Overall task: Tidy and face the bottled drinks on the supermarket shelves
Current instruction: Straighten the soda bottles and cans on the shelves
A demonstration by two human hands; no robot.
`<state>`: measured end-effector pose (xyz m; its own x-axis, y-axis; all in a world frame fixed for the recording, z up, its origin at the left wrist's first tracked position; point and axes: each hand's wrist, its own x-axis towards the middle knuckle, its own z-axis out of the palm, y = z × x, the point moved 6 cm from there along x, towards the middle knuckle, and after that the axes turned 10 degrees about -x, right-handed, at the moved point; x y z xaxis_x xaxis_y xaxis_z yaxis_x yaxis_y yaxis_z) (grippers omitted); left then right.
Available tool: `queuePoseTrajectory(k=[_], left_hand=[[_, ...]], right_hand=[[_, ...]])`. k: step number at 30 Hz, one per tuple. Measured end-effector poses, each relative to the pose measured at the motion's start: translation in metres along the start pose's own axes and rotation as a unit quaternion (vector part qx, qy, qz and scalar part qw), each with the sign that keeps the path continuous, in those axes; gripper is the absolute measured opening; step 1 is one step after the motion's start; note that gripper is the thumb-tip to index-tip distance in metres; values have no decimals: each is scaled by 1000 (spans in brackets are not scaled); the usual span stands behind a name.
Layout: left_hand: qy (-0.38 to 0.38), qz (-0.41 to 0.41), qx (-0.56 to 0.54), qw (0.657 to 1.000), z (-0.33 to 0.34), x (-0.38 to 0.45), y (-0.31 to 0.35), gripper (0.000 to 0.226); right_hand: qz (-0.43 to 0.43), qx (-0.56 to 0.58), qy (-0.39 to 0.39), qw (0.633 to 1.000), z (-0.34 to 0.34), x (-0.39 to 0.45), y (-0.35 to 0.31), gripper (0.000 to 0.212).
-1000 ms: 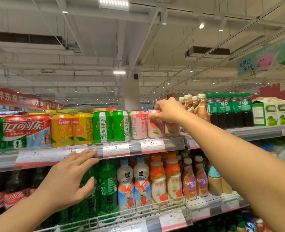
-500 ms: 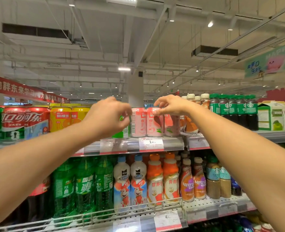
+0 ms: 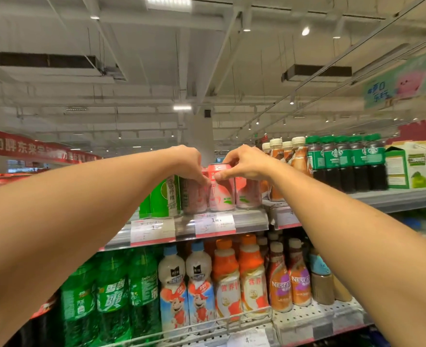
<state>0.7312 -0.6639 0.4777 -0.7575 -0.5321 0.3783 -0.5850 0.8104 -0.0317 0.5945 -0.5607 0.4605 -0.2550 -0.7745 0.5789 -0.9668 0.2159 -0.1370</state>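
Top shelf: green cans beside gripped pink cans.

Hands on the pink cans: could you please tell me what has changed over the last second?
The left hand rose from below the shelf edge to grip the left pink can. The right hand kept its fingers on the middle pink can. The cans remain on the top shelf.

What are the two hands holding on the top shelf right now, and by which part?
The right hand pinches the middle pink can at its top rim. The left hand grips the pink can beside it near its top.
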Motion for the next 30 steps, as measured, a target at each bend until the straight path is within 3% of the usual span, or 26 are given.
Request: queuePoseTrajectory(k=[8,18,27,30], left_hand=[[-51,46,-81,994,-8,-4,-10,65],[-143,95,-230,958,-8,-13,-22,49],[-170,93,-230,954,-9,-15,-16,49],[-179,86,-227,953,-10,-14,-16,49]], right_hand=[[-27,8,-33,999,-8,-1,-3,49],[-42,44,-38,997,-7,-3,-3,45],[-20,43,-37,998,-8,-7,1,48],[15,71,-1,997,-8,-13,17,37]])
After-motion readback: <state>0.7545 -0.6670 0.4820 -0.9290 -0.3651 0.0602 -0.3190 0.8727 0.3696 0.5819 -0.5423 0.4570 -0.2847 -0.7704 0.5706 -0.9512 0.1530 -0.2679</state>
